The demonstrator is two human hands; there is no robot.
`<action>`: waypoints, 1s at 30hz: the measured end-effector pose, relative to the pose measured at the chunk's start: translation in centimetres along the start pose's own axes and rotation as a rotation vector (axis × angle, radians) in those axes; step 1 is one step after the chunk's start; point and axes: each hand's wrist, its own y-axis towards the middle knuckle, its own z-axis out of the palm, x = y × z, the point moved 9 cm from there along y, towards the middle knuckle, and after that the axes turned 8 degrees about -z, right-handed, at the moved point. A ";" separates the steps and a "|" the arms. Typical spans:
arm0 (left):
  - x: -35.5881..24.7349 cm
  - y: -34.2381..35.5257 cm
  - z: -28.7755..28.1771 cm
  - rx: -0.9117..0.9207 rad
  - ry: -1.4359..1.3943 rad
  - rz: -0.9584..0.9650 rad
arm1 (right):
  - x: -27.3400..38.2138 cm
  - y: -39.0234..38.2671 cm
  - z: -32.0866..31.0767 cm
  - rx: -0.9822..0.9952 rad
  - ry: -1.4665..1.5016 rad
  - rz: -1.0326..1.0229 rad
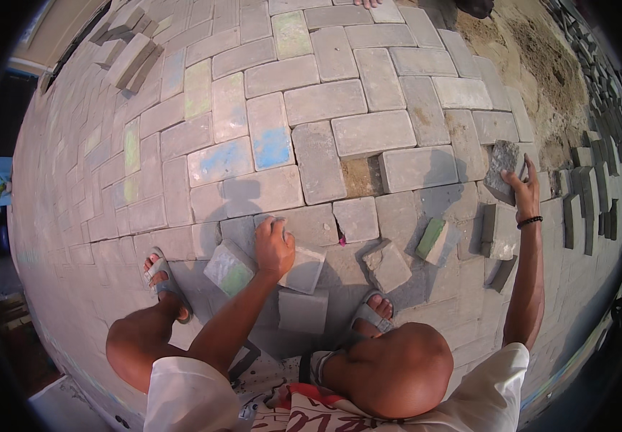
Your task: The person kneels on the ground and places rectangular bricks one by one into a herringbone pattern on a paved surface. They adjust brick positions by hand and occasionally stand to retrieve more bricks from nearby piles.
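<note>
My right hand point(527, 193), with a dark band at the wrist, grips a rough-faced grey paving block piece point(502, 167) over the right side of the paving. My left hand point(275, 248) rests low near the front row of pavers, its fingers curled down. Whatever it may hold is hidden. Beside it lie a green-stained block point(229, 268) on the left and a grey block point(303, 269) on the right. A flat grey piece point(303, 311) lies nearer me. Ahead, a small sandy gap point(361, 177) shows between laid pavers point(373, 132).
Loose pieces lie to the right of centre: a broken block point(387, 266), a green-sided piece point(432, 240) and an upright block point(499, 230). Stacked blocks point(132, 59) stand far left. Bare sand point(541, 68) and rows of blocks point(586, 189) border the right. Another person's hand point(367, 3) touches the far paving.
</note>
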 end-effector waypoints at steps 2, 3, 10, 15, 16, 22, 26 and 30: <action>-0.5 0.1 0.7 0.021 -0.010 -0.022 | 2.6 -1.8 6.4 0.128 -0.105 -0.154; -0.5 0.2 0.8 0.033 -0.017 -0.047 | 4.0 -3.0 10.1 0.139 -0.187 -0.289; 0.6 0.1 0.6 0.097 -0.004 -0.160 | 6.1 -10.3 29.1 0.236 -0.459 -0.212; 0.6 -0.1 0.4 0.087 -0.013 -0.145 | 6.7 -12.1 31.4 0.239 -0.674 -0.259; 0.6 -0.1 0.4 0.089 -0.013 -0.146 | 6.6 -11.9 31.3 0.217 -0.666 -0.250; 0.2 0.0 0.2 0.070 -0.023 -0.130 | 5.1 -11.0 30.9 0.106 -0.643 -0.252; 0.1 -0.1 0.1 0.030 -0.012 -0.110 | 5.5 -12.2 31.4 0.065 -0.717 -0.366; 0.3 0.1 0.2 0.044 -0.029 -0.114 | 6.1 -12.2 31.4 0.110 -0.722 -0.285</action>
